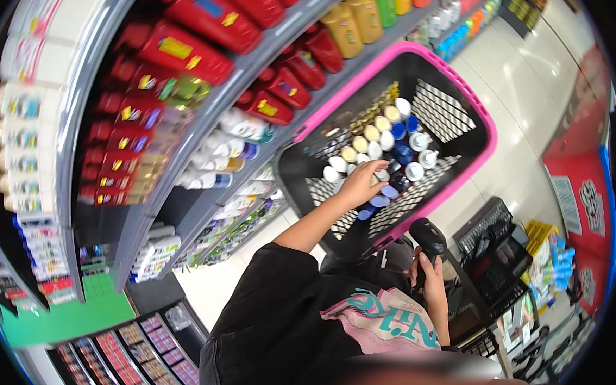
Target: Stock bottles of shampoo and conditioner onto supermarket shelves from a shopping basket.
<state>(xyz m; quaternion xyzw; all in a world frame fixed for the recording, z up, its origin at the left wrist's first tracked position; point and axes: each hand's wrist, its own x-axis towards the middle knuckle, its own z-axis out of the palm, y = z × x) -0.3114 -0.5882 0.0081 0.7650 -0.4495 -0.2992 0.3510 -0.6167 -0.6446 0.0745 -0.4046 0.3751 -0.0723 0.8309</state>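
Note:
A black shopping basket (299, 168) with a pink rim stands in front of me beside the shelves. Bottles with cream, white and blue tops stand packed in it, among them white pump bottles (428, 158). My left hand (364, 182) reaches over the near side into the basket, its thumb and fingers closed round the pale top of a bottle (382, 176). The bottle's lower part is hidden among the others. My right hand (429, 273) is outside the basket, close to my body, with its fingers wrapped round the handle of a black handheld barcode scanner (428, 236).
Grey shelves (271, 46) on the left carry red bottles (179, 52), yellow bottles (364, 14) and white bottles (24, 164). A dark crate (483, 224) holding black items stands to the right, near a red box (580, 197). Pale tiles (527, 80) cover the floor.

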